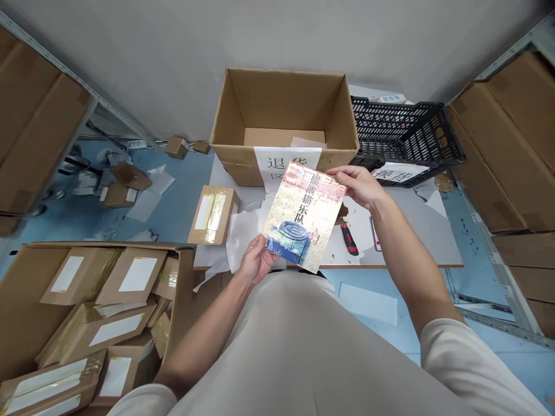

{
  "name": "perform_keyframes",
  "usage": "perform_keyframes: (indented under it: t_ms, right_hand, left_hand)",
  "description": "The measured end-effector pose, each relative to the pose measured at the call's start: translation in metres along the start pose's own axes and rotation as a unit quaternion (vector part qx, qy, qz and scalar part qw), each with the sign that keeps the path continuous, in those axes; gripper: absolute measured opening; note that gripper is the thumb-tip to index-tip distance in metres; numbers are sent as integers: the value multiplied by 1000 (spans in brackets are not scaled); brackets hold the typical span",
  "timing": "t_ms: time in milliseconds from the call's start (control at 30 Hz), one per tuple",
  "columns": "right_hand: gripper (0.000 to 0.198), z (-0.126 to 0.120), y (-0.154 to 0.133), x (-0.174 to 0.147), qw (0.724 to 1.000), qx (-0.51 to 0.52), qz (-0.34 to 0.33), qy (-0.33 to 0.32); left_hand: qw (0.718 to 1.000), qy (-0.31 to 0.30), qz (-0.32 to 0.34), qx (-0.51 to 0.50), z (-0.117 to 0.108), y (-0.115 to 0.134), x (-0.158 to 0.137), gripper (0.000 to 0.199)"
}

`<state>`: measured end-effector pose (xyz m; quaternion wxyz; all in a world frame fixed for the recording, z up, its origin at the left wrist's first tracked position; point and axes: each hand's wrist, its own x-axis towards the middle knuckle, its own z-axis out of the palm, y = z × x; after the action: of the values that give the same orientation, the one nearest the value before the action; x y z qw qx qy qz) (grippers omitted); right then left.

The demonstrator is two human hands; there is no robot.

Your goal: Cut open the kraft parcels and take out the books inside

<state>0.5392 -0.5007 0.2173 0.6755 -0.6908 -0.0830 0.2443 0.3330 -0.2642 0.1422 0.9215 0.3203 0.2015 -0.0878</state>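
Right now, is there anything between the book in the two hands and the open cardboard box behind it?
Nothing visible. The book is held above the table by the left hand and right hand, and the open cardboard box stands directly beyond its top edge, with its flaps open.

An open cardboard box (281, 115) stands at the far edge of the counter (416, 231), a white paper sign (286, 164) with printed characters hanging from its front wall. Right of the box sits a black plastic crate (403, 136), with another paper label (396, 172) just in front of it. Left of the box, a small taped parcel (214, 215) lies beside crumpled white paper (240, 237). A red and black utility knife (349, 240) lies in front of the box, to its right. Far to the box's left, on the floor, a large carton (95, 312) holds many taped parcels. Shelves with brown cartons (511, 144) flank the box.
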Motion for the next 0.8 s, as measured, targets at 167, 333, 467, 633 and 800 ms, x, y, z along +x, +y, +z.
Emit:
perform_keyframes:
  t_ms: [167,333,467,633,800]
  right_hand:
    - [60,-7,0,0,995,-2,66,-72]
    - [46,-4,-14,22,1000,20,1,3]
    - [40,-25,-35,67,993,28,-90,71]
    - [29,-53,-36,154,974,78,-138,162]
    - [20,-34,-4,220,971,104,12,214]
  left_hand:
    - [999,28,-23,-9,-1,2,11,27]
    - [1000,-2,-19,-13,10,10,31,29]
    - [999,-25,24,-21,17,21,41,46]
    - [989,119,58,68,-14,16,43,54]
    - [923,318,10,215,-59,-13,42,56]
